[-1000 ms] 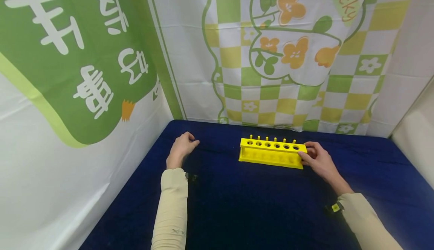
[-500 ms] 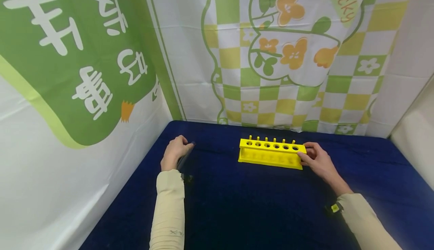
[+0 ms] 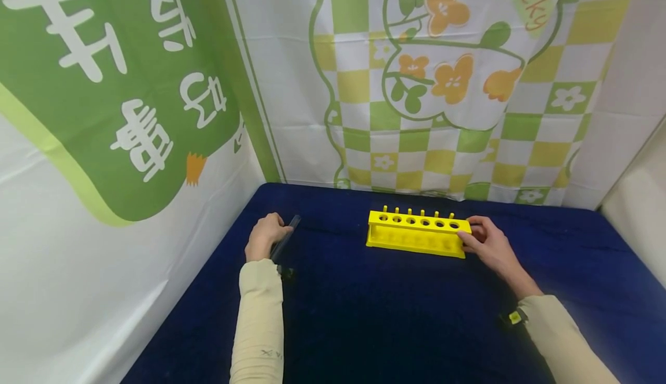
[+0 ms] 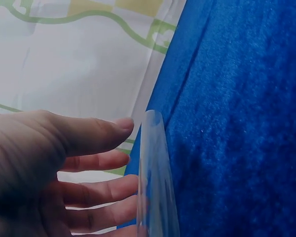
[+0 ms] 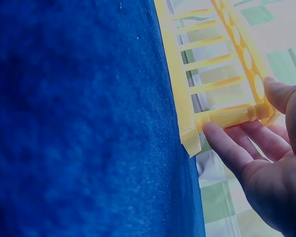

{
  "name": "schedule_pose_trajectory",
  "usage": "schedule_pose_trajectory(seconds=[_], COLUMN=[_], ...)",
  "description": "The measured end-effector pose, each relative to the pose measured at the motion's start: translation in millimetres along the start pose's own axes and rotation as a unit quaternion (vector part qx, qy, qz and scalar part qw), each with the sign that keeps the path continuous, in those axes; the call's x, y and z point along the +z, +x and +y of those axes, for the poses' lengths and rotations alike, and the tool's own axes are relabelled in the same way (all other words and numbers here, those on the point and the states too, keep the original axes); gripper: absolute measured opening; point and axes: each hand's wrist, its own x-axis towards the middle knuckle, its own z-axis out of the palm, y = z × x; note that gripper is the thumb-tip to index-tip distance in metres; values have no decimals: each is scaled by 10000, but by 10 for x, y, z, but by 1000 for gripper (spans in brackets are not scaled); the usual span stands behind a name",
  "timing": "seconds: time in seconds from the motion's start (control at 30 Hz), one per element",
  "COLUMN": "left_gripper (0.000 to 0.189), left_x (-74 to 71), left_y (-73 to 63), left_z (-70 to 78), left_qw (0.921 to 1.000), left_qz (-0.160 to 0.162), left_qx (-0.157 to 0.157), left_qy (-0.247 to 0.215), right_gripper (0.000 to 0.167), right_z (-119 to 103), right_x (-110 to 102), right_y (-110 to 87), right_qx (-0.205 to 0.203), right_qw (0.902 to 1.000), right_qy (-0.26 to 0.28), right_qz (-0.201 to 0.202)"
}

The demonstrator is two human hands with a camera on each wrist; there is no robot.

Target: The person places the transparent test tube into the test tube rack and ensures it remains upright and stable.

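A clear, slender tube lies slanting beside my left hand, at the left of the dark blue cloth. In the left wrist view, the fingertips meet the near side of the clear tube, while the thumb stays a little apart from it. My right hand grips the right end of a yellow test tube rack. Its thumb is at the top bar and the fingers are around the end post, as the right wrist view shows on the yellow rack.
The blue cloth covers the table. Behind it hangs a white and green patterned curtain, with a green printed sheet along the left side. A row of round holes runs along the rack's top, with short pegs behind.
My left hand has shifted left and slightly nearer, and the clear tube has come into sight beside it. The right hand and the rack have stayed in place.
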Motion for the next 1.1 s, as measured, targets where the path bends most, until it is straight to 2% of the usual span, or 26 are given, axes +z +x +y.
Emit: schedule_pose_trajectory(seconds=[0.23, 0.5, 0.67, 0.83, 1.1], left_gripper=[45, 29, 29, 35, 27], left_x=[17, 48, 86, 119, 144], left_y=[-16, -4, -2, 5, 26], left_z=[-27, -16, -8, -4, 37], left_qw=[9996, 9989, 9985, 9984, 9991], left_qz=[-206, -268, -196, -149, -99], left_qx=[-185, -377, -516, -541, -382], left_qy=[-12, -55, -70, -13, 158], right_gripper=[67, 67, 67, 68, 68], right_z=[-3, 6, 12, 6, -2], right_x=[-5, -2, -2, 7, 8], right_y=[-3, 6, 9, 4, -1], right_qx=[31, 28, 20, 67, 89], right_qw=[10000, 10000, 10000, 10000, 9999], right_qy=[9, 39, 21, -4, -44], right_qz=[-7, -3, 20, -4, 23])
